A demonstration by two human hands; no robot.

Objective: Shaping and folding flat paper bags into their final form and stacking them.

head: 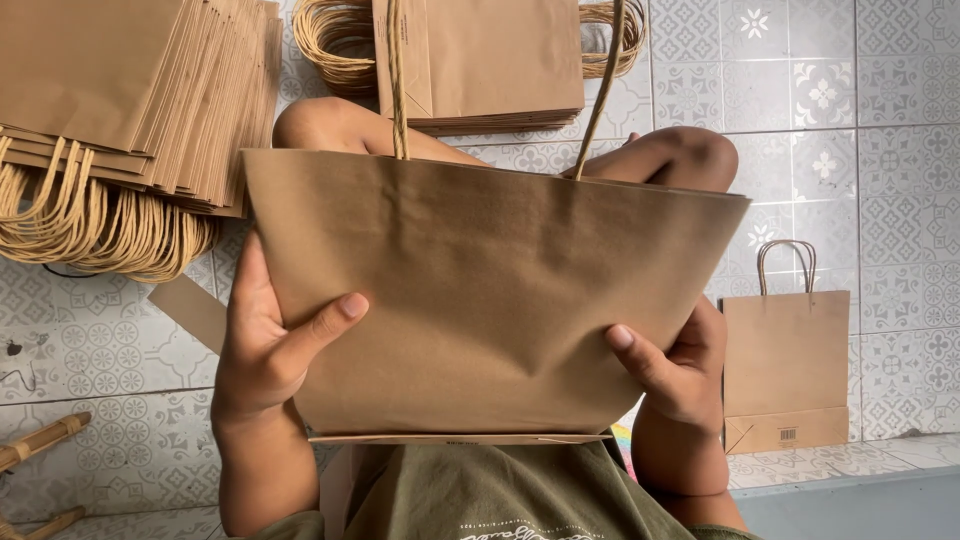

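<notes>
A brown paper bag [490, 290] with twisted paper handles is held up in front of me, wide opening away from me, its folded bottom near my chest. My left hand [265, 345] grips its left side, thumb pressed across the front face. My right hand [675, 365] grips the lower right side, thumb on the front. The bag hides most of my crossed legs; only my knees [320, 125] show above its rim.
A fanned stack of flat brown paper bags [120, 90] with rope handles lies at the upper left. Another stack [480, 60] lies at the top centre. One single flat bag [785, 365] lies on the patterned tile floor [880, 120] at right. Wooden sticks [40, 440] sit lower left.
</notes>
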